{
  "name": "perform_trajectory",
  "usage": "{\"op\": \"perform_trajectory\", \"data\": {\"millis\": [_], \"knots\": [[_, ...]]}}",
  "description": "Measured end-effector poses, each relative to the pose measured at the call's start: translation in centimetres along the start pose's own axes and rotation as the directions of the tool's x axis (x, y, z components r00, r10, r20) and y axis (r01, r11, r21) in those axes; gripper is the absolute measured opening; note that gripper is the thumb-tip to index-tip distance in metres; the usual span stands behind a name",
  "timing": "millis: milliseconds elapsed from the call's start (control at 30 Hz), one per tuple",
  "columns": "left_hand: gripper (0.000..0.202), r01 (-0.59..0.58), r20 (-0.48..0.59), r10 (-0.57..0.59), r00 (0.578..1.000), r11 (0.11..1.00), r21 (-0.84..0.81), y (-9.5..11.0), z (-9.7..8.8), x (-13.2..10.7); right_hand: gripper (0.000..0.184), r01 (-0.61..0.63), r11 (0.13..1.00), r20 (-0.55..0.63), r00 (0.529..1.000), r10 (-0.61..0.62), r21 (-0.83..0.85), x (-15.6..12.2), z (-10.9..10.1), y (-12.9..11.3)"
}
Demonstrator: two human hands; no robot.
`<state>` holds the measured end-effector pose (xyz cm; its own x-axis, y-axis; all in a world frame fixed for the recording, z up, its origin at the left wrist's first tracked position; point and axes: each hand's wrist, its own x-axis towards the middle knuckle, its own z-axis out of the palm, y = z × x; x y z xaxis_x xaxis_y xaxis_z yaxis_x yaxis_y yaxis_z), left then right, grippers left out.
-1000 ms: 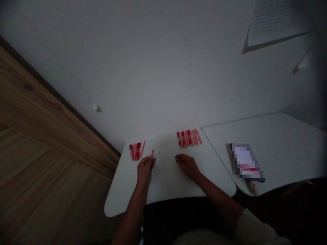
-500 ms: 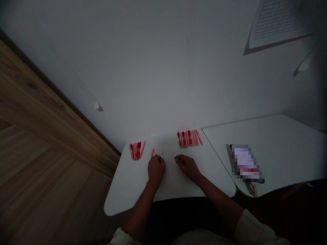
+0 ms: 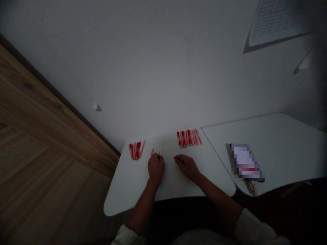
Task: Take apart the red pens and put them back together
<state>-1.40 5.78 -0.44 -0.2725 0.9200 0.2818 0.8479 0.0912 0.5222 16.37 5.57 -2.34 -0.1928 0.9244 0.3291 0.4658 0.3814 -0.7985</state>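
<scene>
My left hand [image 3: 156,167] is closed over the white table, fingers curled round a thin whitish pen refill [image 3: 160,150] that points away toward the wall. Just beyond its knuckles shows a pink pen barrel [image 3: 152,151]; whether the hand touches it, I cannot tell. To the right, my right hand [image 3: 187,166] is pinched, thumb against forefinger, and what sits between the fingertips is too small and dark to name. Several pink and red pens [image 3: 135,150] lie in a group at the table's back left. Another row of pens [image 3: 189,138] lies at the back, right of the middle.
A seam splits the first white table [image 3: 127,190] from a second one [image 3: 281,146] on the right. On that one lies a tablet-like device [image 3: 246,163], its screen blurred out. A plain wall [image 3: 143,85] rises behind, with a printed sheet [image 3: 278,23] at upper right.
The refill in my left hand has swung from leaning right to nearly straight away from me. My right hand and the pens have stayed in place.
</scene>
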Motion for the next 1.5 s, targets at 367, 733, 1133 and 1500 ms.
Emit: {"op": "perform_trajectory", "data": {"millis": [367, 733, 1133, 1500], "knots": [[0.016, -0.07, -0.11, 0.069, 0.992, 0.997, -0.013, 0.3, -0.2, -0.2, 0.022, -0.004, 1.0, 0.003, 1.0, 0.004, -0.008, 0.0, 0.0, 0.0], [0.032, 0.011, 0.247, 0.165, 0.955, 0.81, -0.586, 2.1, -2.4, -3.1, 0.035, -0.027, 0.995, 0.056, 0.998, 0.022, 0.094, -0.2, -0.6, -1.0], [0.023, 0.207, 0.364, 0.062, 0.929, 0.73, -0.652, 1.0, -0.8, -2.8, 0.036, -0.078, 0.965, -0.089, 0.991, 0.103, 0.25, 0.3, -0.3, -0.2], [0.028, 0.25, 0.371, 0.008, 0.929, 0.727, -0.639, 0.7, -0.7, -2.7, 0.043, -0.223, 0.726, -0.054, 0.94, 0.337, 0.651, 1.1, -0.1, 1.3]]}}
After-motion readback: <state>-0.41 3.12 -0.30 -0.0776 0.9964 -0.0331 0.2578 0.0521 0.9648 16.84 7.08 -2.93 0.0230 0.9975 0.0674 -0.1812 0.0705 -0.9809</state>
